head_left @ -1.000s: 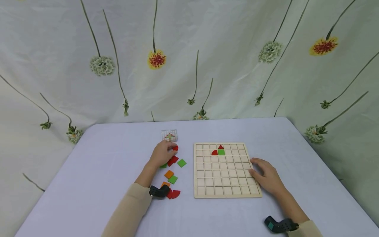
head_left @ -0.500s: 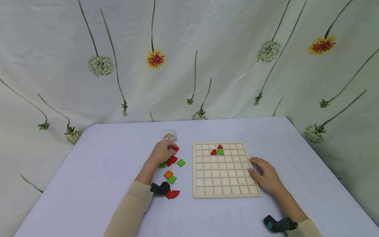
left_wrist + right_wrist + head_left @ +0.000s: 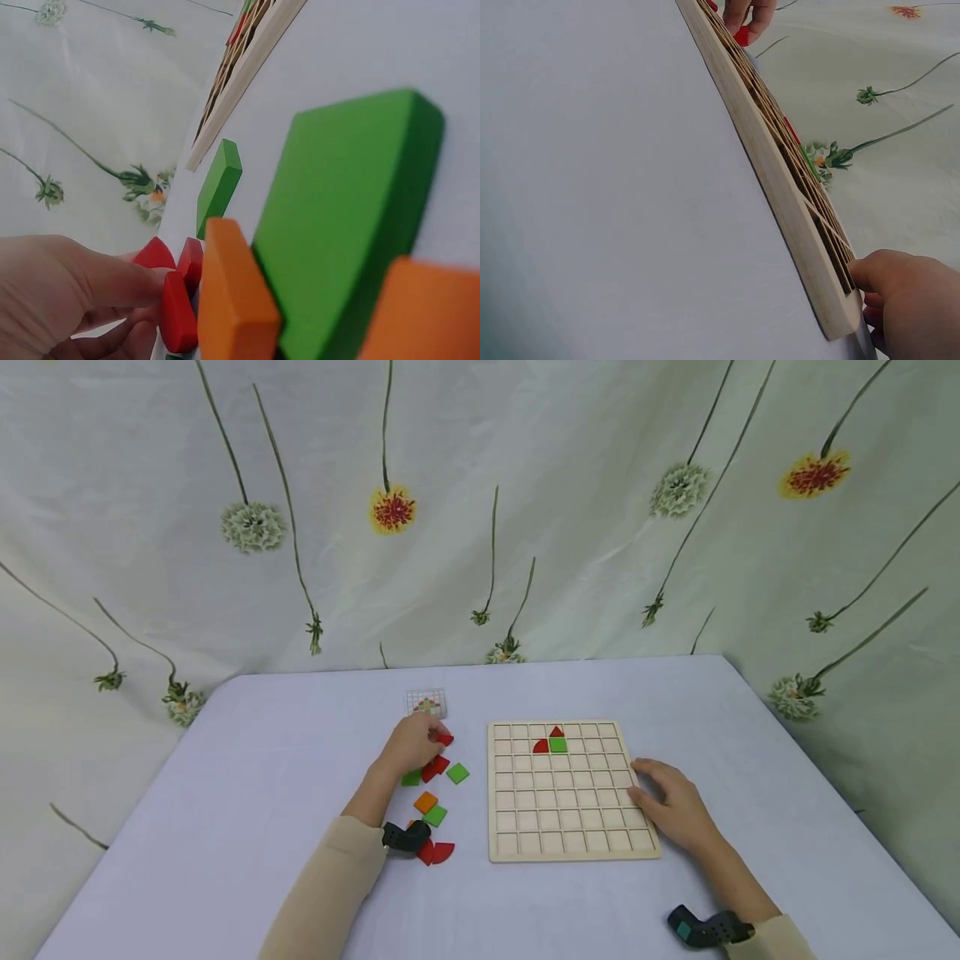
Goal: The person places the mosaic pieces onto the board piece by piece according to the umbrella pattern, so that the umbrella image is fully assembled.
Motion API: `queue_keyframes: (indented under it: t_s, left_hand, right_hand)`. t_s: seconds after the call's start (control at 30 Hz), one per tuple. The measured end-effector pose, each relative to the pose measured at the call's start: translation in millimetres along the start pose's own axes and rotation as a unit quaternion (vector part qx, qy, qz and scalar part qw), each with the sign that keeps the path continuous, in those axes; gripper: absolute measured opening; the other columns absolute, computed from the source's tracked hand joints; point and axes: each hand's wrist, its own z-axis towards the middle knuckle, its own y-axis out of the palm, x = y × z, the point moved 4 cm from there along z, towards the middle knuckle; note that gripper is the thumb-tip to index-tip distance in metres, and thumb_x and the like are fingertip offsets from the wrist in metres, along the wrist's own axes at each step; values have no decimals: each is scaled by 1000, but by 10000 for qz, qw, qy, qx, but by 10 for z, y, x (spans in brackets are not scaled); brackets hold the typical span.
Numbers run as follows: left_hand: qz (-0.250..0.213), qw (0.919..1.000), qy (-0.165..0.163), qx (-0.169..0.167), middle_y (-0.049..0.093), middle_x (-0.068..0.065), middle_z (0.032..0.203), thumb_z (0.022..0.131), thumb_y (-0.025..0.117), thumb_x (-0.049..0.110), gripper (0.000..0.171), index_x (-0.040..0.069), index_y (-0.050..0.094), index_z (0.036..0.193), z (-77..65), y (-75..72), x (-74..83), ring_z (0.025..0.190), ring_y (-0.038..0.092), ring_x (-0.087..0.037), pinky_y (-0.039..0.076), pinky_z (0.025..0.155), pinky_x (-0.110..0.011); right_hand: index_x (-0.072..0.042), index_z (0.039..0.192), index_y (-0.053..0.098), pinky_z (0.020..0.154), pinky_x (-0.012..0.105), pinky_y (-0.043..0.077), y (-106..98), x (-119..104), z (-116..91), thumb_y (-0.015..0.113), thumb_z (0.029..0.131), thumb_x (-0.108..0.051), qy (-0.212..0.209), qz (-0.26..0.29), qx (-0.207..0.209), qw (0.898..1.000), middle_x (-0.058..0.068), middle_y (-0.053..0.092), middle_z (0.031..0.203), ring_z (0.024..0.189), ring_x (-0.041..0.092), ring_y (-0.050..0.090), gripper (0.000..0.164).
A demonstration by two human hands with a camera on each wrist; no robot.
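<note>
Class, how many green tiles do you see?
4: one green tile on the board, one by the left hand, one loose nearest the board, one beside an orange tile. The left arm may hide others.

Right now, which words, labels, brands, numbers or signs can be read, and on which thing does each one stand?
No text is readable.
Small card: any writing is too small to read.
Wooden board: no lettering seen.
Left wrist device, right wrist device: no legible marking.

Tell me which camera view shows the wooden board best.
Head: the whole board shows from above, with three pieces in its squares. The left wrist view catches only part of it, nearly edge-on; the right wrist view shows one side at a low slant, the right hand touching it.
</note>
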Motion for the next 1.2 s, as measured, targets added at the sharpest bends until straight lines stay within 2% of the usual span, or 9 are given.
queue_keyframes:
  t_s: [0.1,0.33,0.47,0.7,0.9,1.2]
  left_hand:
    - [-34,9999,-68,82,64,-11,96,89,66,4,15,2,71,103,-35,7,4,80,55,-24,52,65,-31]
    - [-515,9983,-172,207,62,-10,92,92,67,13,22,2,68,111,-55,8,-4,71,56,-20,50,60,-27]
    - [-627,9974,-190,290,63,-9,94,92,68,14,25,2,68,114,-60,3,32,74,55,-20,50,60,-26]
    - [-570,9974,27,435,65,-8,94,92,68,13,21,2,69,110,-57,23,130,82,55,-22,51,67,-27]
    - [-706,9966,158,401,65,-7,92,92,67,12,19,3,70,108,-58,69,216,80,55,-21,49,67,-29]
    - [-827,9943,560,374,66,-5,88,90,69,9,14,3,72,103,-11,155,367,78,56,-18,49,69,-29]
  right_hand:
    - [6,130,56,105,59,30,6,6,-7,65,92,-16,0,9,-11,10000,27,50,137,130,46,41,45]
    - [6,129,56,105,60,29,-10,-4,-18,64,92,-17,-17,-13,6,10000,28,50,136,129,47,41,44]
    - [5,129,56,105,60,29,-15,-5,-16,64,93,-17,4,-19,2,10000,27,50,137,130,46,40,44]
    - [5,129,56,104,60,29,-9,-1,-12,65,92,-16,-35,35,19,10000,27,50,136,129,46,41,44]
    - [6,129,56,104,60,30,-2,0,-4,65,92,-16,-65,6,9,10000,27,51,136,129,46,41,44]
    - [6,128,57,104,59,30,-6,-4,-2,66,91,-14,-141,32,37,9999,27,51,135,129,46,42,44]
